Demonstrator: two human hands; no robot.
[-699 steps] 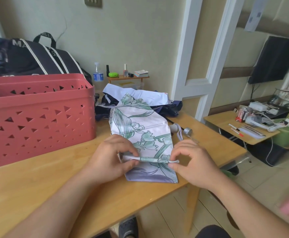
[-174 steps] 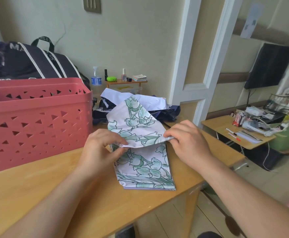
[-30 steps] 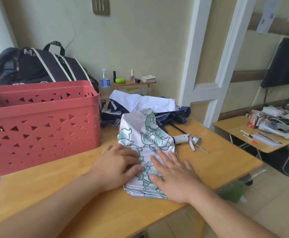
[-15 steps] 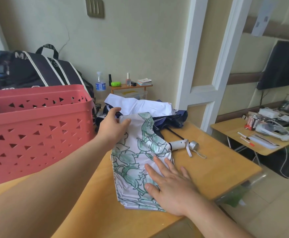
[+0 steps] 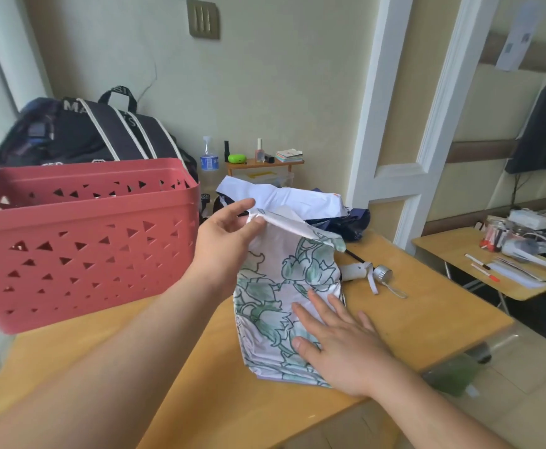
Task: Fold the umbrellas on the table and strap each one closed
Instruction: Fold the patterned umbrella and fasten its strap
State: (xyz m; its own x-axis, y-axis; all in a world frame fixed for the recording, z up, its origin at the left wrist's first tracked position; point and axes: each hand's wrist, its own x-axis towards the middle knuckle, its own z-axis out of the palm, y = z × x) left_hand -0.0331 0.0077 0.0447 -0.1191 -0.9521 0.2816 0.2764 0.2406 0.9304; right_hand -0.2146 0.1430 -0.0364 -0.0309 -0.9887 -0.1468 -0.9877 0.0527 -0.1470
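Note:
A white umbrella with a green floral print [image 5: 278, 286] lies folded flat on the wooden table [image 5: 427, 322]. My left hand [image 5: 226, 241] pinches the far top edge of its canopy and holds it lifted off the table. My right hand [image 5: 336, 338] presses flat, fingers straight, on the near part of the canopy. The umbrella's white handle [image 5: 354, 271], with a strap and a metal cap beside it, pokes out on the right. Behind it lies a second umbrella [image 5: 304, 202], white and navy, loosely bunched.
A red perforated basket [image 5: 80, 241] stands on the left of the table, a black bag [image 5: 93, 134] behind it. The table's right edge runs close to my right hand. A lower side table [image 5: 498, 277] with pens and clutter is at the right.
My left hand has taken hold of the canopy's far edge and lifted it up and toward me. My right hand stays pressed flat on the near part.

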